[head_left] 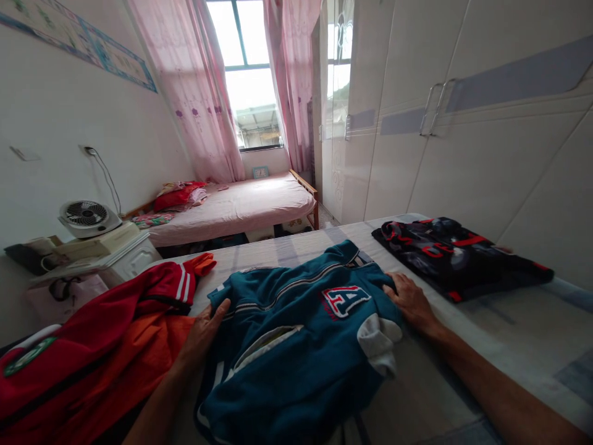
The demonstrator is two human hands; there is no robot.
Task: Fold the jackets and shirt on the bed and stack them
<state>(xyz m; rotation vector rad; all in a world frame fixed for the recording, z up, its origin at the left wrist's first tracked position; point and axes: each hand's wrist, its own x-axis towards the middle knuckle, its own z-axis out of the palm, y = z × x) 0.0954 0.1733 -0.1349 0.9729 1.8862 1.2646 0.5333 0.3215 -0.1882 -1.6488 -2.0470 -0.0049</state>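
A teal zip-up jacket with a letter "A" patch and grey-white cuffs lies on the bed in front of me, with its sleeves folded in. My left hand grips its left edge, thumb on top and the other fingers mostly hidden by the cloth. At the opposite edge, just right of the patch, my right hand has its fingers closed on the fabric. Close to my left forearm lie a red jacket with white stripes and an orange garment, both loosely heaped.
A folded black garment with red markings rests on the bed sheet at right. White wardrobes line the right wall. A small fan stands on a cabinet at left; another bed is beneath the window.
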